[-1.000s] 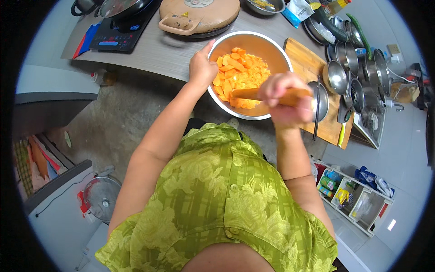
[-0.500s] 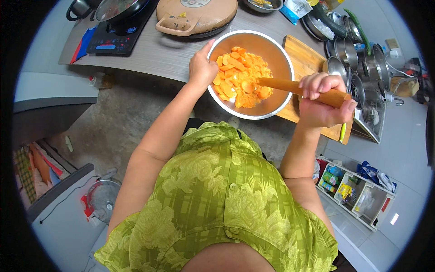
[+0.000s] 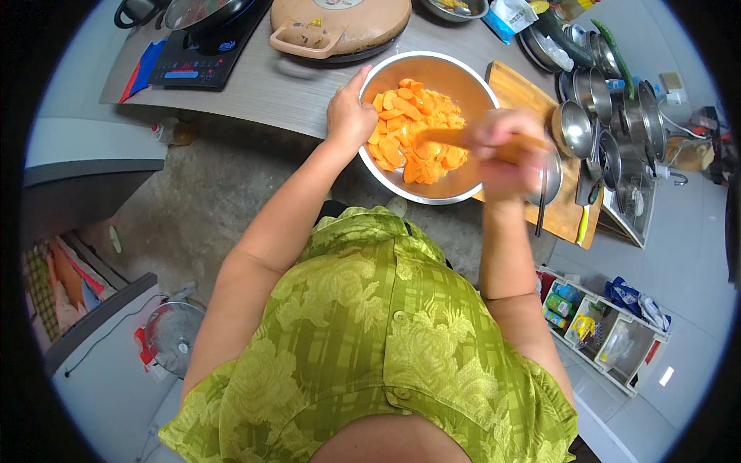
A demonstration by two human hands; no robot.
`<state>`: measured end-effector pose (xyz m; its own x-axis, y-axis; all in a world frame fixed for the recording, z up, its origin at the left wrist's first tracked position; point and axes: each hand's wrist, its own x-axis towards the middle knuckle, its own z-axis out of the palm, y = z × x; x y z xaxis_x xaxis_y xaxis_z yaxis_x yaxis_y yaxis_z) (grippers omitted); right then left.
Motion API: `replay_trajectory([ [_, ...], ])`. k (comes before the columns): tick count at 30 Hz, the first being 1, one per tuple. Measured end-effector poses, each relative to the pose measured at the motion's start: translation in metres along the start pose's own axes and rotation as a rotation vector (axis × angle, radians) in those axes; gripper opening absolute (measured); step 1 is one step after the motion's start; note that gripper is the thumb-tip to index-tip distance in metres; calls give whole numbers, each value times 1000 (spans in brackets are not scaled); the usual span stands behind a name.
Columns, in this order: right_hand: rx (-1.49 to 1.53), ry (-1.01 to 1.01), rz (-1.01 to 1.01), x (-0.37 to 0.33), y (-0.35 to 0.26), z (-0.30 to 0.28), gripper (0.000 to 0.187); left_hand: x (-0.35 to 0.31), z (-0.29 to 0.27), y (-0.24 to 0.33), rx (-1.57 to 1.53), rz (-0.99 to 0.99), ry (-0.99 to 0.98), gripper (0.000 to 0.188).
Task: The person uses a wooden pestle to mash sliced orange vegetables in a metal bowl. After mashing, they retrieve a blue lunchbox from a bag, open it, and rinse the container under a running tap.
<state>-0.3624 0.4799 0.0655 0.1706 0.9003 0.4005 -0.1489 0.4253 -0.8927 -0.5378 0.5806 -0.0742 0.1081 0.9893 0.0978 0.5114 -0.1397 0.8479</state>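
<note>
A wide metal bowl (image 3: 482,92) sits at the counter's front edge, holding orange vegetable slices (image 3: 397,116) that look like carrot; part of them is mashed. My left hand (image 3: 351,116) grips the bowl's left rim. Over the right rim, my right hand (image 3: 509,150), smeared by motion, is closed around a wooden rolling pin (image 3: 448,137). The pin slants down to the left, its tip among the mashed pieces.
Right of the bowl lies a wooden cutting board (image 3: 513,89) with a knife (image 3: 584,208), chopsticks (image 3: 542,201) and metal bowls. Behind stands a tan electric griddle (image 3: 343,27); an induction cooker (image 3: 201,58) with a pan is at far left. Pots (image 3: 590,92) crowd the right.
My right hand has moved left with the rolling pin, its tip going further into the orange pieces. A bowl and chopsticks on the board have come into sight. My left hand stays on the rim.
</note>
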Motion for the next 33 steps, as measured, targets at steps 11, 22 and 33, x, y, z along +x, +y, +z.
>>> replay_trajectory([
  [11,97,27,-112,14,-17,7,54,0,-8,11,51,-80,-60,64],
  [22,61,126,-124,27,-16,6,56,1,-12,18,99,-88,-74,63],
  [33,-15,73,-150,28,10,5,52,2,-9,13,127,-27,-47,62],
])
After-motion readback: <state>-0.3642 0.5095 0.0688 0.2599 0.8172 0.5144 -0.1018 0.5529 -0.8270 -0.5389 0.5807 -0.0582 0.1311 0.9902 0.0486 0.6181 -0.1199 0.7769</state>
